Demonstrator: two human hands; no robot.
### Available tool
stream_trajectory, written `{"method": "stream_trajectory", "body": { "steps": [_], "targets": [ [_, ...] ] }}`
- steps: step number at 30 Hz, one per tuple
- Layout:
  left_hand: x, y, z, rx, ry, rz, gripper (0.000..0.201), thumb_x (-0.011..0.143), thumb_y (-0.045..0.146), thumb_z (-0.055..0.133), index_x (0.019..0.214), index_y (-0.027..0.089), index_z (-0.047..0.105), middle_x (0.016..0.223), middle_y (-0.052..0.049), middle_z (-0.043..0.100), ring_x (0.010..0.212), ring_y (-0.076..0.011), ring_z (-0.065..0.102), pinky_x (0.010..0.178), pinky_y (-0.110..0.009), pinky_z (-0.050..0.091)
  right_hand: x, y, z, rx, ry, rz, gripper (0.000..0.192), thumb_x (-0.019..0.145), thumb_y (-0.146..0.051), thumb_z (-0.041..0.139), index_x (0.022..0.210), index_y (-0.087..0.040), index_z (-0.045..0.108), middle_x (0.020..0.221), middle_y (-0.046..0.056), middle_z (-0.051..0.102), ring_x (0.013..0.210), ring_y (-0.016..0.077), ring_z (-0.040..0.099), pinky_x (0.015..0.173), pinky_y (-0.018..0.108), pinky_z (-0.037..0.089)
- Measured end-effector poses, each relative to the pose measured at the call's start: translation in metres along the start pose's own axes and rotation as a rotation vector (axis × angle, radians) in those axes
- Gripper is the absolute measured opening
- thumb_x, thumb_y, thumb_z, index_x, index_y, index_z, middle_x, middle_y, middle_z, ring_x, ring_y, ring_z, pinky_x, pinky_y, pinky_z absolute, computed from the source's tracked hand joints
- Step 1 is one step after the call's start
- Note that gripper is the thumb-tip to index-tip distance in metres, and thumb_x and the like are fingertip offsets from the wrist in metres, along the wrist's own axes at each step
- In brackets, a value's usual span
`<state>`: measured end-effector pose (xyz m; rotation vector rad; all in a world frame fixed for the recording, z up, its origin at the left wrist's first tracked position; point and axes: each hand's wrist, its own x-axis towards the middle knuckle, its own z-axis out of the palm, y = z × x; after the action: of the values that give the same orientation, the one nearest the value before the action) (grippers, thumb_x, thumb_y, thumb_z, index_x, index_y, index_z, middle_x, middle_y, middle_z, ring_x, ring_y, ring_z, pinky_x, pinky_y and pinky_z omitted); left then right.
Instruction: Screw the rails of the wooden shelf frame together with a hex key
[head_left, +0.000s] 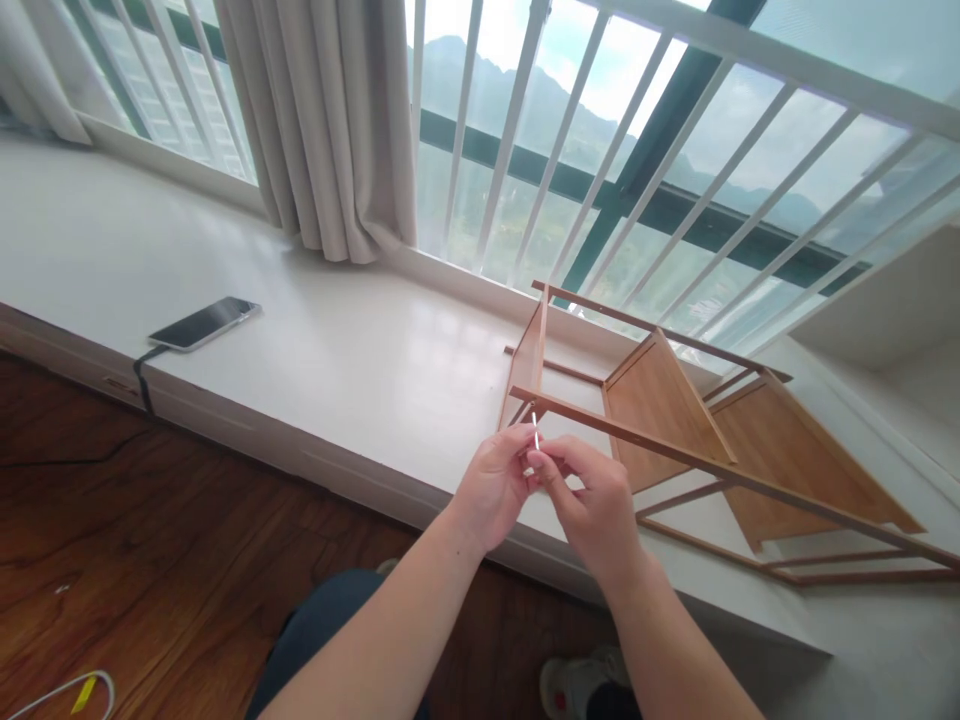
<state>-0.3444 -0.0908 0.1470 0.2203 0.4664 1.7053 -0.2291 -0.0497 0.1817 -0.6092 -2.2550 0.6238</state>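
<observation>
Wooden rack [664, 405] near white railing [750, 47]

Left hand [496, 482] and right hand [596, 500] pinched thin metal rod [535, 430], far end at wooden rack [664, 405], contact unclear; rack lay on white ledge [360, 370], stretching right of grip; phone [206, 323] well left of grip, curtain [330, 130] beyond grip to the left, white railing [787, 65] beyond grip

head camera: sits on the person's head | faces forward and down over left hand [495, 482] and right hand [604, 505] toward the white ledge [352, 350] | hands near, window railing [825, 80] beyond
</observation>
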Motion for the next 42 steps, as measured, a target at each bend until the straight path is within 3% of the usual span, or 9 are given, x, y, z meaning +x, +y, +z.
{"method": "stream_trajectory", "body": {
  "steps": [6, 13, 31, 42],
  "targets": [
    [0.01, 0.008, -0.005, -0.036, 0.016, -0.051, 0.025, 0.069, 0.032, 0.085, 0.077, 0.012, 0.072, 0.071, 0.0, 0.064, 0.066, -0.0105, 0.06, 0.064, -0.023, 0.047, 0.011, 0.001, 0.009, -0.085, 0.001, -0.011, 0.018, 0.099, -0.027, 0.059, 0.086, -0.019, 0.068, 0.074, 0.001, 0.066, 0.065, 0.0132, 0.058, 0.062, 0.026, 0.044],
    [0.013, 0.004, -0.001, -0.073, 0.024, -0.058, 0.022, 0.074, 0.031, 0.08, 0.072, 0.013, 0.068, 0.068, 0.001, 0.062, 0.065, -0.0099, 0.06, 0.064, -0.023, 0.046, 0.018, -0.002, 0.002, -0.116, -0.071, 0.021, 0.023, 0.098, -0.029, 0.058, 0.078, -0.019, 0.066, 0.067, -0.001, 0.06, 0.059, 0.0118, 0.052, 0.056, 0.026, 0.037],
    [0.016, 0.006, -0.001, -0.102, -0.054, -0.095, 0.019, 0.08, 0.031, 0.075, 0.077, 0.013, 0.07, 0.071, -0.001, 0.065, 0.067, -0.0123, 0.062, 0.07, -0.026, 0.05, 0.022, 0.001, 0.001, -0.113, -0.064, 0.015, 0.019, 0.096, -0.028, 0.06, 0.08, -0.019, 0.067, 0.069, -0.001, 0.063, 0.06, 0.0118, 0.053, 0.056, 0.025, 0.039],
    [0.015, 0.007, 0.0, -0.178, 0.007, -0.123, 0.016, 0.082, 0.026, 0.073, 0.074, 0.014, 0.068, 0.071, 0.0, 0.064, 0.067, -0.0112, 0.063, 0.07, -0.024, 0.05, 0.023, 0.0, 0.001, -0.115, -0.084, 0.012, 0.02, 0.096, -0.027, 0.06, 0.079, -0.02, 0.066, 0.068, -0.001, 0.062, 0.061, 0.0126, 0.053, 0.058, 0.027, 0.04]
  ]
}}
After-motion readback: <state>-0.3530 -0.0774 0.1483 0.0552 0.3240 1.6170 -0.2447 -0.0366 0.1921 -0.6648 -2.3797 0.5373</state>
